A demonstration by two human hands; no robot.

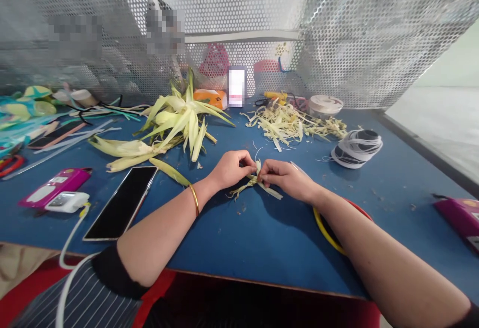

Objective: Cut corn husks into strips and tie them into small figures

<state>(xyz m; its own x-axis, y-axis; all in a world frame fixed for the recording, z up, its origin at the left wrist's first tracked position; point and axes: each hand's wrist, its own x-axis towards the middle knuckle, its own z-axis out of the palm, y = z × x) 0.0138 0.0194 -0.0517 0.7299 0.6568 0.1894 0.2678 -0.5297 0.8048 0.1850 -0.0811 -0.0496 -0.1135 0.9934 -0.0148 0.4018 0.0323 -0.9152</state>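
My left hand (234, 168) and my right hand (286, 178) meet above the middle of the blue table, fingertips pinched. Between them is a small bundle of corn husk strips (271, 191), pale green and cream; both hands grip it from opposite sides. A frayed, knotted end of it sticks out to the lower left, under my left fingers. A thin white thread (257, 153) curls up just above the fingertips. Whether the thread is wrapped around the husk is hidden by my fingers.
Whole corn husks (183, 116) lie at the back left, and shredded husk (280, 121) is piled at the back right. A spool of white thread (357, 148) stands right. A phone (121, 203) lies left; a yellow-and-red ring (325, 235) sits under my right forearm. Perforated metal sheeting (243, 3) rises behind.
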